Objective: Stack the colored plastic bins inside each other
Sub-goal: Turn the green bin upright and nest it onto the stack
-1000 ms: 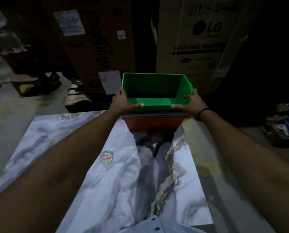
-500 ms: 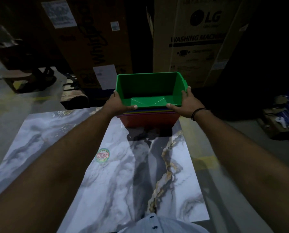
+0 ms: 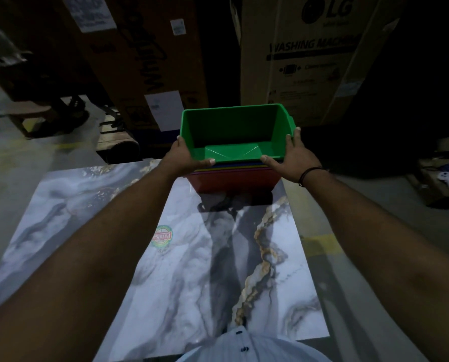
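Marble-patterned tabletop (image 3: 129,257) fills most of my view, and at its far edge, toward twelve o'clock from me, sits the nest of bins with the green bin (image 3: 234,131) on top. Compared with a second ago the whole stack reads a little closer to me and lower in frame, though the cartons behind have shifted the same way, so much of that may be my head tipping; the green bin also looks seated slightly deeper, with only thin rims of the blue, yellow and pink bins showing above the red bin (image 3: 234,182) at the bottom. I judge that the green one is essentially home and the stacking is at or near its last step. Its open mouth faces straight up; its low, cut-down front lip faces me at six o'clock and its tall back wall stands at twelve. Whether its long axis runs nine-to-three or twelve-to-six I cannot tell, since the wide lens squashes the depth. My left hand (image 3: 184,158) wraps the near left corner at nine o'clock, thumb laid along the front lip, grasping the green bin; my right hand (image 3: 294,155), with a dark wristband (image 3: 309,173), clasps the near right corner at three o'clock the same way, fingers flat up the side wall.
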